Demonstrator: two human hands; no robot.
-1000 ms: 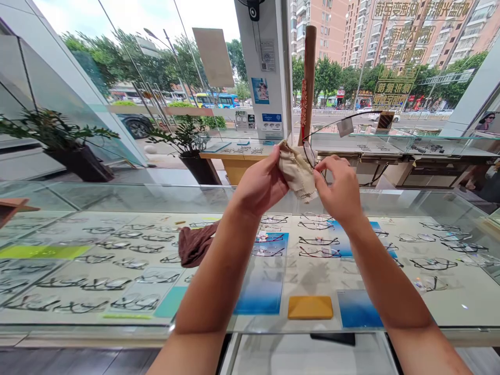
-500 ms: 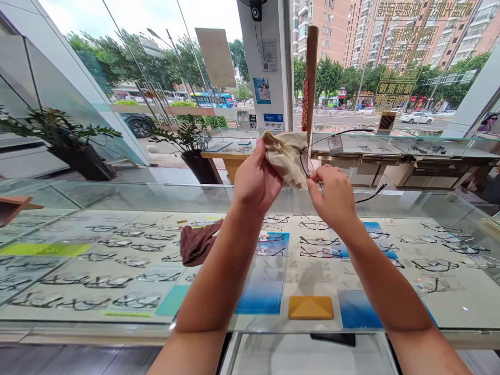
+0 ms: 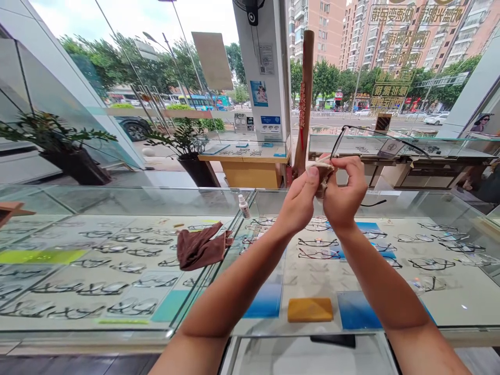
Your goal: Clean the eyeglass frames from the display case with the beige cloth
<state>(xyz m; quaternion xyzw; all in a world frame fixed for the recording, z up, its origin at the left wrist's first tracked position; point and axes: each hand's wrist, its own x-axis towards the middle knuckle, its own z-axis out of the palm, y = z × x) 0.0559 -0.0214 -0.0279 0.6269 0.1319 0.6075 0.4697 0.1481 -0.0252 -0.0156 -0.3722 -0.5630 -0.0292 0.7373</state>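
In the head view both my hands are raised close together above the glass counter. My left hand is closed on a cream cleaning cloth, thumb on top. A pair of thin dark-framed eyeglasses is pinched in my right hand, with one temple reaching out to the right. The cloth is bunched against the eyeglasses between my hands; the fingers hide most of the lenses. Below and to the left, a crumpled brown cloth lies on the counter glass. A small white bottle stands upright just left of my left hand.
The glass display counter holds rows of eyeglasses under its top. A mustard glasses case lies near the front edge. Beyond stand a wooden pole, a potted plant and a wooden display cabinet by the window.
My left hand and the cream cloth have moved right and down to meet my right hand. The eyeglasses have turned, and the small bottle has come into sight.
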